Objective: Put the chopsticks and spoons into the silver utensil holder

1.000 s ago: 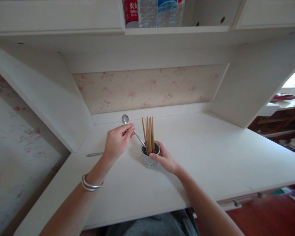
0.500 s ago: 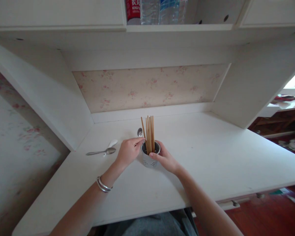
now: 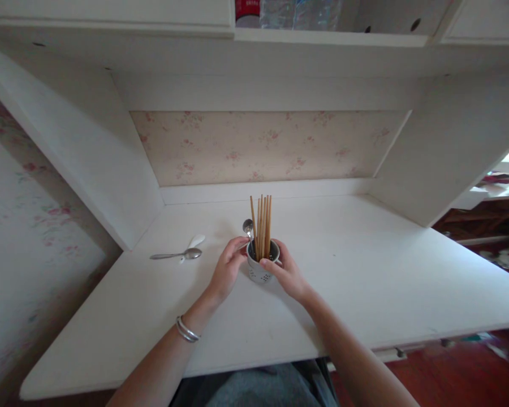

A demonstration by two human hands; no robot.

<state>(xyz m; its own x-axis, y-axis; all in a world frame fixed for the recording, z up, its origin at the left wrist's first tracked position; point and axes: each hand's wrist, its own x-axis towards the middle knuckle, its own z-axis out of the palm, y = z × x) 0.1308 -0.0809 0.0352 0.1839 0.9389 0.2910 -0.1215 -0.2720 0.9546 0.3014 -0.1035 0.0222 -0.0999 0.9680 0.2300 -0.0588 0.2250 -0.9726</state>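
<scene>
A pale utensil cup (image 3: pixel 261 274) with small punched holes stands on the white desk. Several wooden chopsticks (image 3: pixel 261 226) rise from it, the leftmost leaning slightly apart. A metal spoon (image 3: pixel 247 226) shows bowl-up at the cup's left, its handle running down toward the rim. My right hand (image 3: pixel 287 272) grips the cup's right side, thumb over the front rim. My left hand (image 3: pixel 228 268) curls against the cup's left side, its fingertips partly hidden behind the rim. Left of it lie another metal spoon (image 3: pixel 190 254) and a white spoon (image 3: pixel 196 241), touching or overlapping.
The white desk (image 3: pixel 348 277) spreads around the cup, with a side panel (image 3: pixel 80 152) at left and another at right. Overhead, a shelf (image 3: pixel 331 35) holds plastic bottles (image 3: pixel 297 14) and a red container (image 3: pixel 247 8).
My left hand has let go of its pinch near the leftmost chopstick and lowered to the cup's side. That chopstick stands more upright. The view has shifted slightly.
</scene>
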